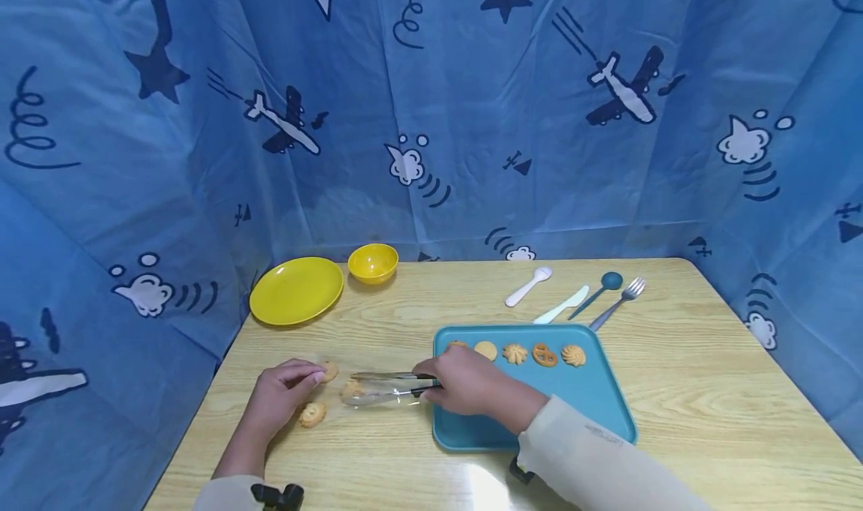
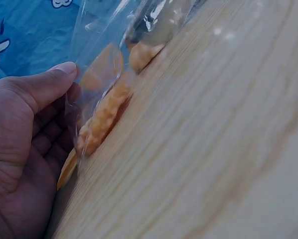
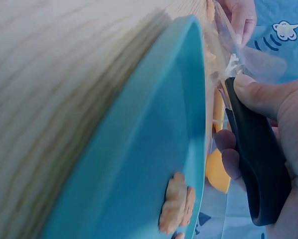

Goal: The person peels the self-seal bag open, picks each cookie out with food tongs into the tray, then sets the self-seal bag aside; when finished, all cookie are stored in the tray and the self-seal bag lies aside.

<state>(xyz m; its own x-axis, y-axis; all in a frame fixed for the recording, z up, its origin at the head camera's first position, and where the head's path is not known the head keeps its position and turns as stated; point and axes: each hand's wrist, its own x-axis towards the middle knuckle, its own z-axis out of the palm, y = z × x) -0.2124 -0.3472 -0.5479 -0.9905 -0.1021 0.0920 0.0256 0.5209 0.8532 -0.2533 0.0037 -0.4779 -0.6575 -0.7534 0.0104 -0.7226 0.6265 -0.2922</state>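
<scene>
A clear plastic bag lies at the left of the table with several cookies in it. My left hand pinches the bag's edge between thumb and fingers, beside a round cookie. A ring-shaped cookie lies just below those fingertips. With my right hand I hold a pair of tongs by the black handles, over the left side of a teal tray. The tongs' arms reach left into the bag, their tips around another cookie.
On the tray a row of cookies includes a pretzel and a swirled cookie. A yellow plate and a yellow bowl stand at the back left. Behind the tray lie a white spoon, a knife, a dark spoon and a fork.
</scene>
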